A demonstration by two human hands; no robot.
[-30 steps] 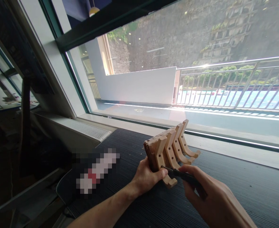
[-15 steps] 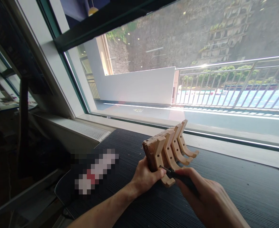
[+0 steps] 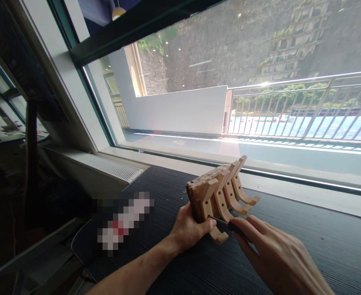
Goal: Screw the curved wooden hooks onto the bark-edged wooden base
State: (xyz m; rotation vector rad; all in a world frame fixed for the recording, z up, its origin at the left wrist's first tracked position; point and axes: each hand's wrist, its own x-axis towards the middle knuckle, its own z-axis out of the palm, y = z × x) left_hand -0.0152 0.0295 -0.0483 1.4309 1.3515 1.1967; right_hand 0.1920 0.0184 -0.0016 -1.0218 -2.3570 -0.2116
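A wooden hook rack (image 3: 195, 200) stands tilted on the dark table, a rough-barked brown board with several pale curved hooks along its front. My left hand (image 3: 186, 229) is closed around the board's near end, its thumb pressed against the nearest hook (image 3: 209, 200). In my right hand (image 3: 269, 250) is a screwdriver (image 3: 219, 220) with a dark handle, gripped between thumb and fingers. Its thin metal shaft points left, and the tip meets the lower hole of that nearest hook, just above my left thumb. My palm covers part of the handle.
The dark ribbed table (image 3: 309, 233) reaches to a large window. A blurred-out white and red item (image 3: 127, 221) lies on its left side. Beyond the table's left edge is a vented white sill unit (image 3: 113, 166). Outside the glass runs a metal railing (image 3: 309, 108).
The rack has shifted slightly to the right. My right hand has turned and its fingers sit farther back, so more of the screwdriver's shaft shows. My left hand keeps its hold.
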